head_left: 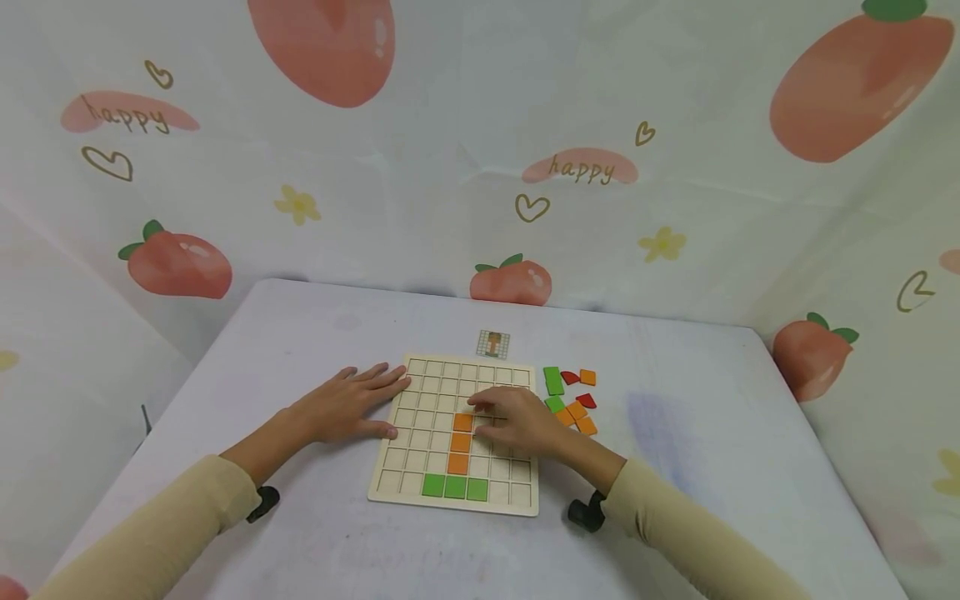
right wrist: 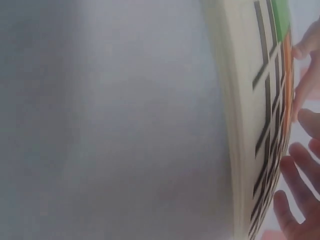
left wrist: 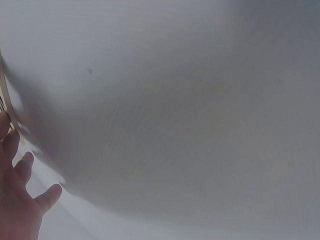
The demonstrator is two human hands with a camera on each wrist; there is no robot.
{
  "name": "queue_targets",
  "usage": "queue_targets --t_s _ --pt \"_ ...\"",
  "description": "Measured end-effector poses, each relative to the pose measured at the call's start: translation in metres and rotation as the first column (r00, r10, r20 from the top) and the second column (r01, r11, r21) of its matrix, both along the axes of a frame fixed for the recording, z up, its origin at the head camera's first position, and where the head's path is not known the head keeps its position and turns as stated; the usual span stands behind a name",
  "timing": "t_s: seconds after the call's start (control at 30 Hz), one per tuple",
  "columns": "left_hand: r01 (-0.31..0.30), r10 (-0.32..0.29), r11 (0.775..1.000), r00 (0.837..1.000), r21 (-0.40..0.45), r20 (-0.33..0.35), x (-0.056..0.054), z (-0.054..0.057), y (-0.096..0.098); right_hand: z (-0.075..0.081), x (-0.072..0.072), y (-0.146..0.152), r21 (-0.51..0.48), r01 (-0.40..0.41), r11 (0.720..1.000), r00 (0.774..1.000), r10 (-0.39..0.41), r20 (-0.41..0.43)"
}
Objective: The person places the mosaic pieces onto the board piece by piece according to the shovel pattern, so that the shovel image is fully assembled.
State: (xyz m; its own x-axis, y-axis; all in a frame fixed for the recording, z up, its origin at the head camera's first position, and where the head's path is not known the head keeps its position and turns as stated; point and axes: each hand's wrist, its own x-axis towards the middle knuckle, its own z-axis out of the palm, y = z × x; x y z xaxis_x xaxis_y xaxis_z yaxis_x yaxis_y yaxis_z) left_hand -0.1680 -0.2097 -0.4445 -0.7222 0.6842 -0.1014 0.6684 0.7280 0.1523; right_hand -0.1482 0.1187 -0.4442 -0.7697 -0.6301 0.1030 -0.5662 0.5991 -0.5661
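A pale wooden grid board (head_left: 401, 481) lies on the table. Three green squares (head_left: 455, 487) fill the middle of its front row. An orange column of square tiles (head_left: 460, 442) runs back from them. My left hand (head_left: 345, 408) lies spread at the board's left edge, fingertips on the rim. Over the board's right half hovers my right hand (head_left: 521, 421), thumb and fingers apart beside the farthest orange tile, with nothing visible between them. In the right wrist view, the fingers (right wrist: 297, 182) spread above the grid. The left wrist view catches only part of the left hand (left wrist: 17, 190).
Right of the board lie loose tiles: green rectangles (head_left: 553, 381), orange squares (head_left: 588, 377) and red rounded pieces (head_left: 586, 401). A small pattern card (head_left: 492, 343) lies behind the board. White fruit-print cloth (head_left: 420, 167) hangs behind the white table (head_left: 315, 533).
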Motion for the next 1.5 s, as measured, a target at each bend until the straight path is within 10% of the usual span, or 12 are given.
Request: queue_targets --t_s 0.87,1.5 --pt "0.004 -0.004 1.0 1.0 0.01 0.01 0.001 0.003 0.0 0.003 0.019 0.152 -0.069 0.247 0.967 0.968 -0.249 -0.029" --pt "-0.008 0.008 1.0 1.0 0.004 0.02 0.001 0.003 0.001 -0.018 0.026 0.16 -0.07 0.263 0.962 0.962 -0.267 -0.058"
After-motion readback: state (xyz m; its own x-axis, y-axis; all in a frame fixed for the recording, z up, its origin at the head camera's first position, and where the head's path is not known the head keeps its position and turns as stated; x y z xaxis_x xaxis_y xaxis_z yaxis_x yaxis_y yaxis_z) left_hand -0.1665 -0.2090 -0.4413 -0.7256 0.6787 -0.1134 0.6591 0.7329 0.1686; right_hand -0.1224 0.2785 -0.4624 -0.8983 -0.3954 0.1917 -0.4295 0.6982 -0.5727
